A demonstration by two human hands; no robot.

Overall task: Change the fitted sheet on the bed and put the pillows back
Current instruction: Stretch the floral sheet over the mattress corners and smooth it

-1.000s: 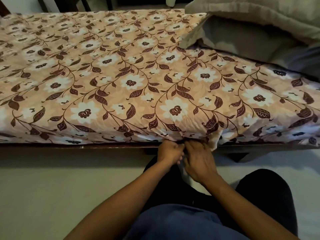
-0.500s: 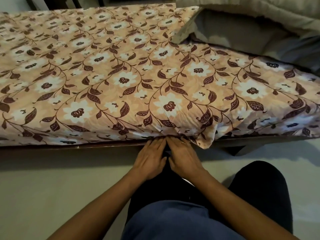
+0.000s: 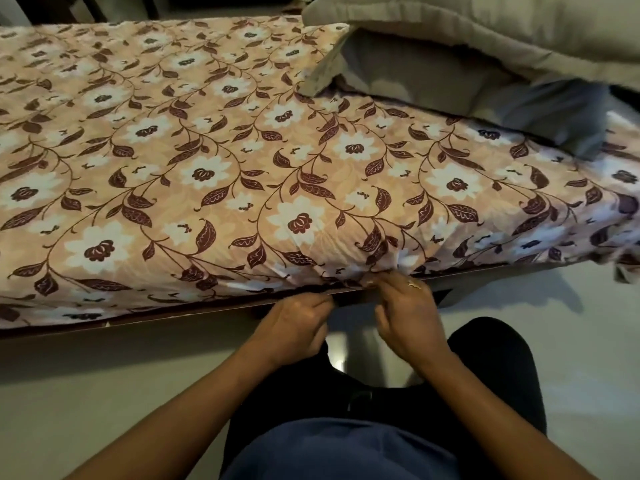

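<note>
sheet edge (image 3: 242,284): hands (image 3: 299,322) (image 3: 407,315) now apart

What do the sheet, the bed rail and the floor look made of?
Sheet: thin woven cloth, likely cotton, matte; it puckers into small folds at the edge. Bed rail: dark wood or laminate, hard straight edge. Floor: smooth pale tile or stone, slightly glossy, showing a reflection.

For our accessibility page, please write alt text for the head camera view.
A person's left hand and right hand are at the near edge of a bed covered by a floral sheet. Grey pillows lie piled at the far right.
</note>
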